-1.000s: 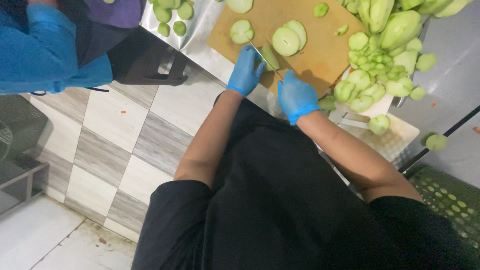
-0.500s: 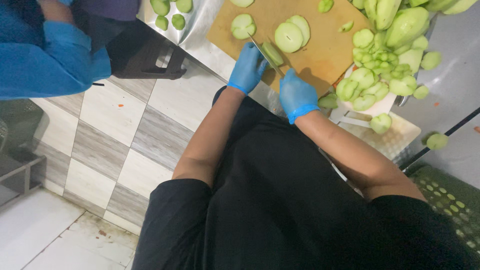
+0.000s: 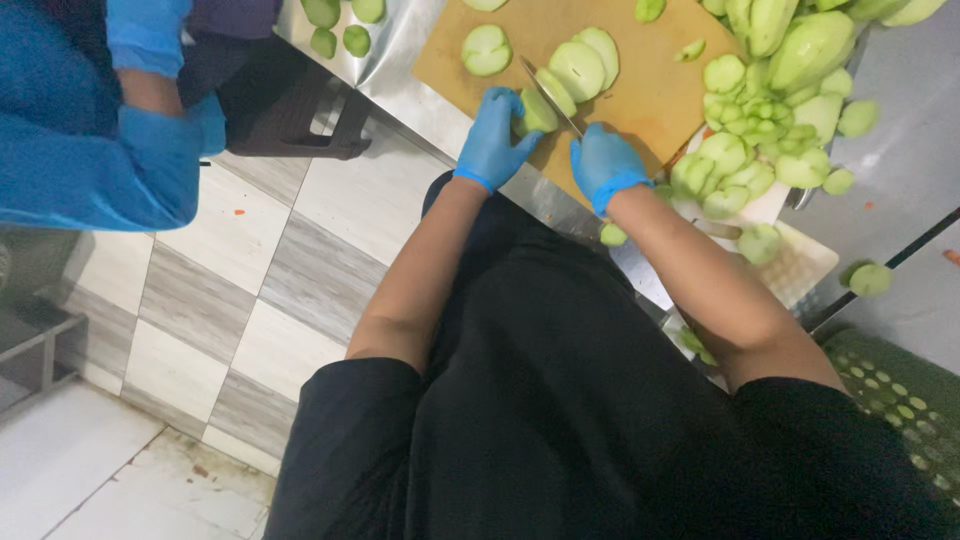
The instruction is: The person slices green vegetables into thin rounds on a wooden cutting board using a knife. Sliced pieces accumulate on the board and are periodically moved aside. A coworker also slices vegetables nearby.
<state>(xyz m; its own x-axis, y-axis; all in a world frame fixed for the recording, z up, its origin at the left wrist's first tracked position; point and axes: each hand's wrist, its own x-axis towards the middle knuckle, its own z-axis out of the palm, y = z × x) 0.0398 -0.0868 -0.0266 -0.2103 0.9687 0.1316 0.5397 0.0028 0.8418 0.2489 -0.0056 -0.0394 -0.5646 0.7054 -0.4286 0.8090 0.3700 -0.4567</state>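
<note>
Head view, looking down on a wooden cutting board (image 3: 640, 100) set on a steel worktop (image 3: 400, 75). The left hand (image 3: 495, 135), in a blue glove, is closed over a pale green vegetable piece (image 3: 535, 110) near the board's near-left edge, pinning it flat. The right hand (image 3: 605, 160), also gloved, is wrapped around the handle of a knife (image 3: 550, 95). The blade runs from that hand up and to the left, crossing the held piece just right of the left fingertips. The piece thus lies directly under the blade, to the left and slightly far of the right hand; the left hand is touching it and is the nearer. Cut slices (image 3: 585, 60) lie just beyond the blade, and a heap of cut pieces (image 3: 770, 130) sits at the right. A co-worker's blue sleeve (image 3: 110, 150) shows at far left, well apart.
</note>
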